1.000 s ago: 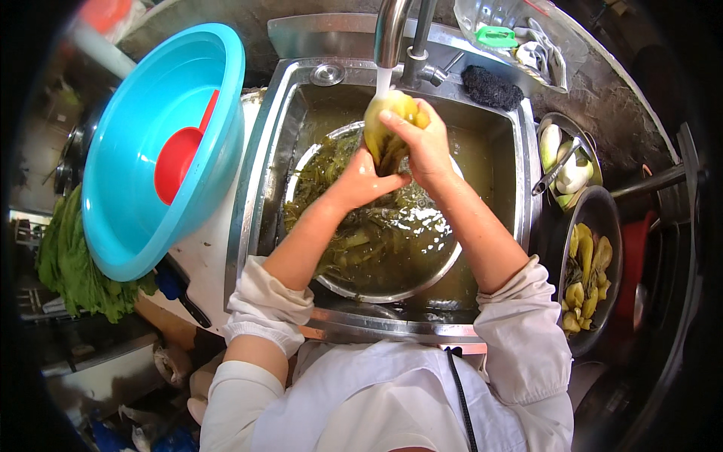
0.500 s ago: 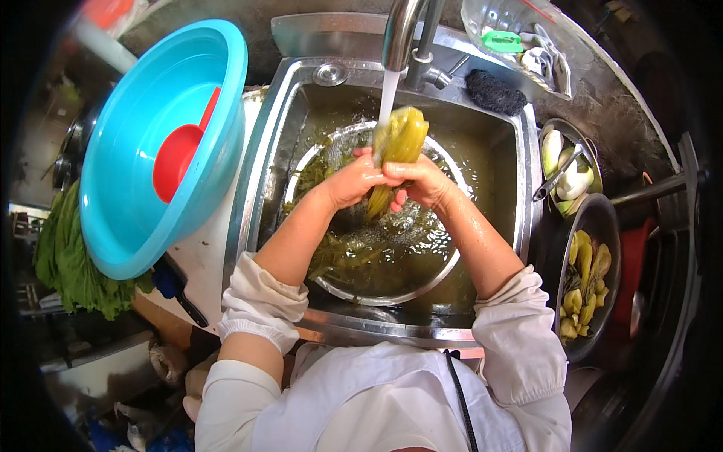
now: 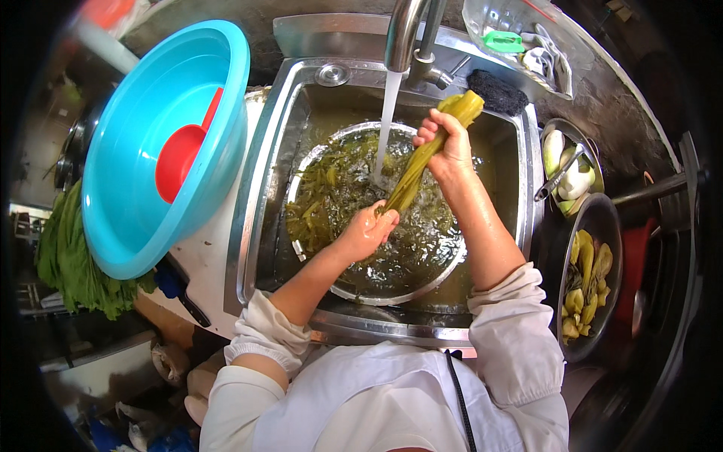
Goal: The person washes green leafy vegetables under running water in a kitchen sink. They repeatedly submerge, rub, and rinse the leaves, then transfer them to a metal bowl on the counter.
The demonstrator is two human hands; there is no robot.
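Over the sink [image 3: 256, 218], a bunch of yellow-green pickled mustard greens [image 3: 416, 175] is stretched slantwise between both my hands. My right hand [image 3: 449, 147] is closed round its thick stem end, up near the black scrubber [image 3: 497, 92]. Lower down and nearer me, my left hand [image 3: 369, 230] grips the thin leafy end. Water runs from the faucet [image 3: 404, 45] just left of the bunch. It falls into a round metal basin [image 3: 354, 298] sitting in the sink, where more leaves [image 3: 320, 192] float in murky water.
To the left a turquoise tub [image 3: 105, 188] holds a red ladle [image 3: 179, 162]. Leafy greens [image 3: 71, 256] and a knife [image 3: 181, 292] lie beside it. On the right are a bowl of pickled greens [image 3: 584, 282], peeled white-green vegetables [image 3: 574, 179] with a peeler, and a clear container [image 3: 482, 15].
My hands have moved apart: the right up and to the right, the left down toward me. The bunch has left the water stream and is now drawn out lengthwise.
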